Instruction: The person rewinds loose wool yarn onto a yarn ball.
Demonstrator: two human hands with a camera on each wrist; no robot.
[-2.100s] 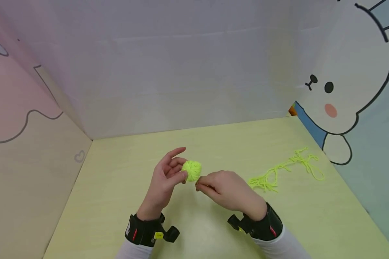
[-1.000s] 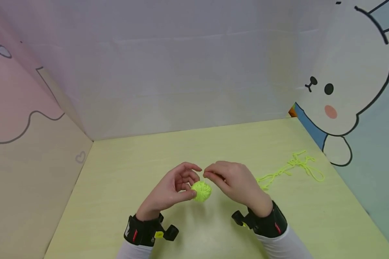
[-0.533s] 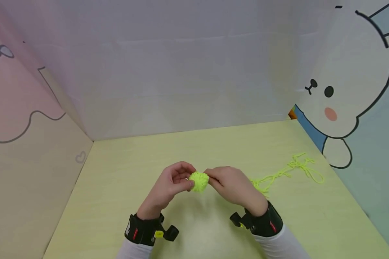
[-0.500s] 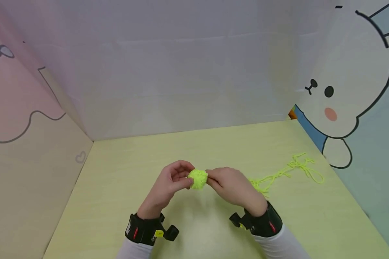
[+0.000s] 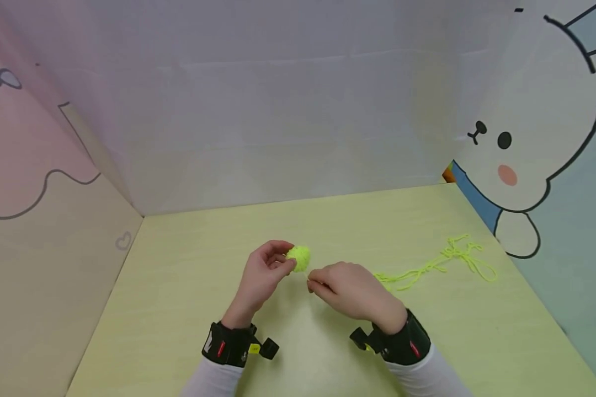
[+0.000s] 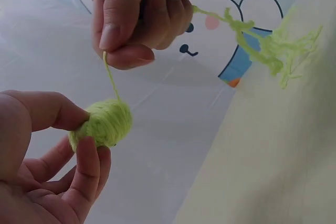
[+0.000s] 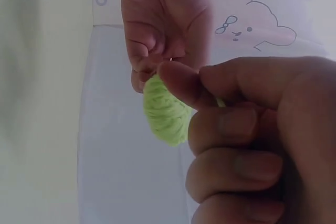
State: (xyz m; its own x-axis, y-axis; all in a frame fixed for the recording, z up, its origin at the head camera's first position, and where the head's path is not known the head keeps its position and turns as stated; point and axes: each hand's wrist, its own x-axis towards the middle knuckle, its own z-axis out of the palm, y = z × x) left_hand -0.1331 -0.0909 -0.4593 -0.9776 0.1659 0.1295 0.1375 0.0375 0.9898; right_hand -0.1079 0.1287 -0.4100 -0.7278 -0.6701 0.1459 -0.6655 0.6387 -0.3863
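Observation:
A small neon-yellow ball of yarn (image 5: 299, 258) is held above the table between the thumb and fingertips of my left hand (image 5: 262, 278). In the left wrist view the ball (image 6: 107, 123) has its wraps showing, and a short taut strand (image 6: 111, 77) runs from it up to the other hand. My right hand (image 5: 355, 289) pinches that strand between thumb and forefinger, its other fingers curled in, just right of the ball. Seen from the right wrist, the yarn ball (image 7: 167, 111) is partly behind my right fingers. Yarn also trails out behind the right hand.
A loose, tangled length of the same yarn (image 5: 452, 253) lies on the pale yellow table (image 5: 203, 242) to the right. White and pink panels with cartoon drawings (image 5: 516, 154) stand around the back and sides. Each wrist wears a black camera strap (image 5: 228, 344).
The right hand has circled the ball, going above it, beside it and now below right. The left hand has tilted the ball and moved it slightly up and left over the last half second.

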